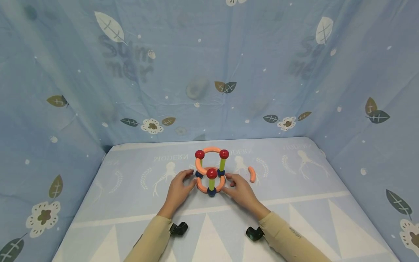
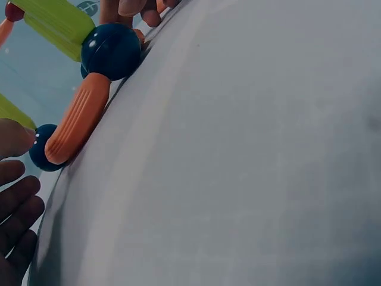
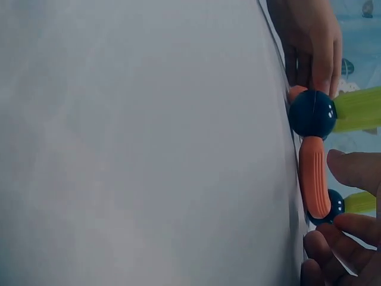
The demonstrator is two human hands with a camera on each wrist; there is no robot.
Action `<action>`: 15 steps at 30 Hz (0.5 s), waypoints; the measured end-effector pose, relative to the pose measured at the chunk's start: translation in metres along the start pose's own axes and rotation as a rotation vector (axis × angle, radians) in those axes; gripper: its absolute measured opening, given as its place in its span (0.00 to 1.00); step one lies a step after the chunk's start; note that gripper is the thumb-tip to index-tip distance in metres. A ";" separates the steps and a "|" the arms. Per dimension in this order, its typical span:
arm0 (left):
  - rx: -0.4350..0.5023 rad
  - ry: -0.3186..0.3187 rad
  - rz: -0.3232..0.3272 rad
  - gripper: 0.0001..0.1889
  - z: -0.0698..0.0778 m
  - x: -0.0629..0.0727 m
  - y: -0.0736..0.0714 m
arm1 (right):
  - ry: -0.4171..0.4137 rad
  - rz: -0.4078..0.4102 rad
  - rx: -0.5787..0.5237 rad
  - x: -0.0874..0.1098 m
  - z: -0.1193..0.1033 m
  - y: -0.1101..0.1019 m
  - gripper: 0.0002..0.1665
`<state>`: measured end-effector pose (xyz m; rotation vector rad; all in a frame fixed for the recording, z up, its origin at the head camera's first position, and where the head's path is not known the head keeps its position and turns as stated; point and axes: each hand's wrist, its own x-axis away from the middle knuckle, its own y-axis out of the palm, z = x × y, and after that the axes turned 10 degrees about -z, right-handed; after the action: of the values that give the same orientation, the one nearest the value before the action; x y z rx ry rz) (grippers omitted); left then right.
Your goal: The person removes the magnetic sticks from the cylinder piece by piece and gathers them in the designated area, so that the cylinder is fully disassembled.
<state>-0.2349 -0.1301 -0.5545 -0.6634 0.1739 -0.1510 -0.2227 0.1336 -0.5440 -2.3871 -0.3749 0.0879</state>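
A construction toy made of magnetic-looking sticks and balls [image 1: 211,185] stands between the two hands. Its lower ring has orange curved sticks [image 3: 314,177] and blue balls [image 2: 111,52]. Green straight sticks [image 1: 222,165] rise from these to three red balls [image 1: 212,173]. Two orange curved sticks join the red balls on top, with a gap between the front and right ones. The left hand [image 1: 179,187] is at the toy's left side, thumb by a blue ball, fingers loosely extended. On the other side, the right hand [image 1: 241,191] has its thumb and fingers spread around the lower ring.
A loose orange curved stick [image 1: 252,174] lies on the table to the right of the toy. Patterned cloth covers the tabletop [image 1: 131,203], and a blue curtain [image 1: 196,72] encloses its back and sides. Black wrist devices [image 1: 179,229] sit by both sleeves.
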 end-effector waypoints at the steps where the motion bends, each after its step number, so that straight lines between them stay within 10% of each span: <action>1: 0.007 0.001 -0.002 0.23 0.000 -0.002 0.001 | -0.002 -0.003 0.008 0.000 0.000 0.000 0.36; 15: 0.020 0.000 -0.018 0.18 -0.001 -0.016 0.006 | -0.016 -0.002 0.038 -0.006 -0.001 0.006 0.38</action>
<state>-0.2506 -0.1225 -0.5570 -0.6450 0.1664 -0.1704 -0.2263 0.1270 -0.5480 -2.3501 -0.3801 0.1116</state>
